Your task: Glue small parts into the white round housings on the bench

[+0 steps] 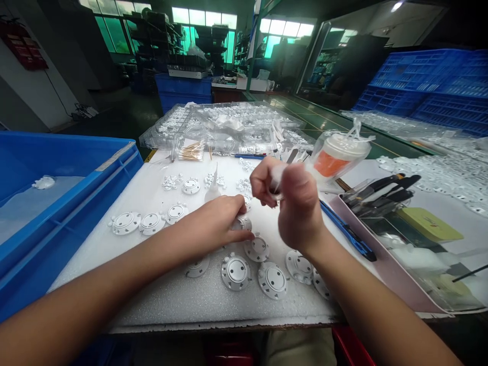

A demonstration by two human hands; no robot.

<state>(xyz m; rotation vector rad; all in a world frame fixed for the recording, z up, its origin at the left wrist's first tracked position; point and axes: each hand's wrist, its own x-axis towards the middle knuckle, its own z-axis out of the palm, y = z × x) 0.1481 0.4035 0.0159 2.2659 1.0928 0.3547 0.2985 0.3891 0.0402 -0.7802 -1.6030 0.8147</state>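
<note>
My left hand [227, 221] reaches over the foam-covered table, its fingers and thumb closed around a round white disc part [243, 223]. Raised above the table, my right hand [295, 203] is closed, with its thumb toward the camera and blurred. Something whitish and translucent [277, 179] shows between its fingers, too smeared to name. Several similar round parts [236, 272] with small holes lie in front of and around both hands. Just beyond my left hand stands a small bottle with a thin pointed tip [214, 188], partly hidden. Small white pieces [173, 181] lie in little heaps farther back.
A blue crate [125, 152] stands at the left. Cotton swabs [191, 150], clear trays [171, 122] and a lidded cup in plastic [335, 155] are at the back. On the right are a blue-handled tool [348, 234] and a box [385, 269] with tools and a yellow-green case.
</note>
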